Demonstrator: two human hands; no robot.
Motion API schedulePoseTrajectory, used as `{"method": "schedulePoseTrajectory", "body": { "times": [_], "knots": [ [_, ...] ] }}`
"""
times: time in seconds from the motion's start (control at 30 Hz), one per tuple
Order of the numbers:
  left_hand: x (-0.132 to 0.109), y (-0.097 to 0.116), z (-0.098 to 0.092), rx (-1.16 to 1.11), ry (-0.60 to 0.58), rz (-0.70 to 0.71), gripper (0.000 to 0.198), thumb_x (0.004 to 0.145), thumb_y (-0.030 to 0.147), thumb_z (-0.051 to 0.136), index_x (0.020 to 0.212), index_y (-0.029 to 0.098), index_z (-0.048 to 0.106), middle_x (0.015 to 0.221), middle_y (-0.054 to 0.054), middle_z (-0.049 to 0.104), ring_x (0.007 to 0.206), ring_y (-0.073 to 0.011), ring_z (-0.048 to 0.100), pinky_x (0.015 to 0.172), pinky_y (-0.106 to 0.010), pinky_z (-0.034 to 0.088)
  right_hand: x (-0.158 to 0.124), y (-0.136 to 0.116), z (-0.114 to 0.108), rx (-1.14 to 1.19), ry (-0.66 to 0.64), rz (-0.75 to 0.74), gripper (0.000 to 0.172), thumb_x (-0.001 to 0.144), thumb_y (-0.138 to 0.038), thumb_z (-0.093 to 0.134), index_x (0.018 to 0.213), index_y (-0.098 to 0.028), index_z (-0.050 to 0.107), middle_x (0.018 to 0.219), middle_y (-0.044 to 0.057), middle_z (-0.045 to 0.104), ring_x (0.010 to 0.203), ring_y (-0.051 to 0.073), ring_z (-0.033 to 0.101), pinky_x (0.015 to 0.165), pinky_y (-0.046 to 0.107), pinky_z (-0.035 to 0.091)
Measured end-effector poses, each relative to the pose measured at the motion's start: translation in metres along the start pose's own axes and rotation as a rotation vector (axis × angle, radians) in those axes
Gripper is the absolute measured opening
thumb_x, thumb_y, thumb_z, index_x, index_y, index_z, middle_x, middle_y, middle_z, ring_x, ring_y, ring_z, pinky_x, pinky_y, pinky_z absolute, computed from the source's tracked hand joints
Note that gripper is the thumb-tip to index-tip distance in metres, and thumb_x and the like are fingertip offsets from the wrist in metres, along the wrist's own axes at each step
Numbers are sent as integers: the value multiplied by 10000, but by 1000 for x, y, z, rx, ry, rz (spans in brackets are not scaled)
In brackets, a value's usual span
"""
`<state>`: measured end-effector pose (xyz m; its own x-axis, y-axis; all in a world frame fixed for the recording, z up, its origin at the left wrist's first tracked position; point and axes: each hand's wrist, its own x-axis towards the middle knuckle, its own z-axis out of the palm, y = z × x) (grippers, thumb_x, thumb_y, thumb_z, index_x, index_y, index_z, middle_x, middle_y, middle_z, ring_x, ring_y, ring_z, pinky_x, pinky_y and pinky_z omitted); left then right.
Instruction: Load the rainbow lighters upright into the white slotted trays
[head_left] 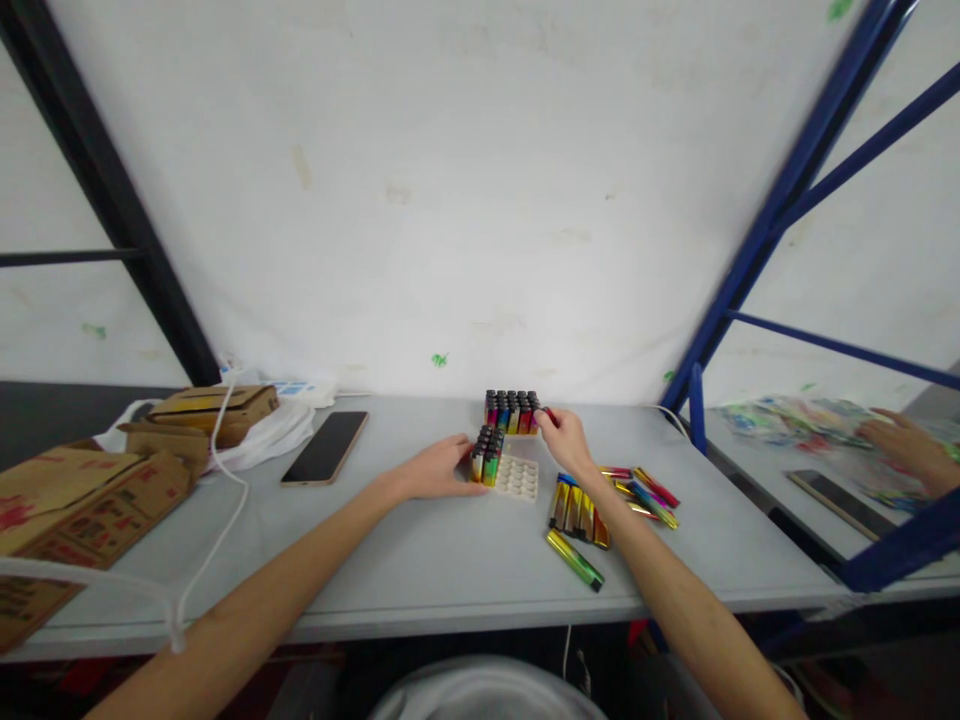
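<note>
White tray [522, 481] beside left hand [439, 468]

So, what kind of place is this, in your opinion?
Probably a small packing workshop. A grey worktable holds loose lighters and a white tray partly filled with lighters, cardboard boxes lie at the left, and another person's hand is at the next table.

Shiny lighters [600, 495] like smooth foil by my right hand [566, 440], smooth white plastic tray [517, 478] at my left hand [439, 468], dull grey table [420, 560], rough brown cardboard boxes [75, 510], glossy black phone [325, 447], thin crinkly plastic bag [277, 430], blue painted metal frame [780, 190].
</note>
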<state>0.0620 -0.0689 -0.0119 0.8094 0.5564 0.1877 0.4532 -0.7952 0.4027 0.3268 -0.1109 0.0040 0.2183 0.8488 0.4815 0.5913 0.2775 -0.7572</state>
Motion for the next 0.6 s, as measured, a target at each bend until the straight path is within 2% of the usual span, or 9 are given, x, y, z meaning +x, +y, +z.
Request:
{"method": "schedulePoseTrajectory", "body": {
  "times": [0.13, 0.37, 0.6],
  "knots": [
    [0, -1, 1, -26, 8, 1, 573, 820, 704, 726, 1038, 175, 700, 1013, -98, 659, 951, -306, 648, 875, -391, 538, -2, 2, -2, 2, -8, -22, 435, 843, -568, 469, 561, -240, 422, 538, -28, 381, 561, 137, 351, 554, 288, 239],
    [0, -4, 2, -11, 4, -2, 564, 829, 700, 723, 1030, 175, 688, 1025, -102, 652, 958, -308, 650, 891, -406, 536, -8, -2, -1, -1, -67, -54, 509, 903, -632, 489, 618, -211, 511, 566, -29, 416, 581, 138, 368, 568, 289, 249],
    [-1, -1, 0, 3, 16, -14, 542, 821, 692, 729, 983, 177, 681, 1003, -97, 661, 933, -303, 650, 875, -409, 537, -14, 4, 9, -34, -107, -56, 399, 882, -507, 467, 595, -231, 438, 550, -35, 409, 572, 138, 385, 576, 293, 251]
  ]
}}
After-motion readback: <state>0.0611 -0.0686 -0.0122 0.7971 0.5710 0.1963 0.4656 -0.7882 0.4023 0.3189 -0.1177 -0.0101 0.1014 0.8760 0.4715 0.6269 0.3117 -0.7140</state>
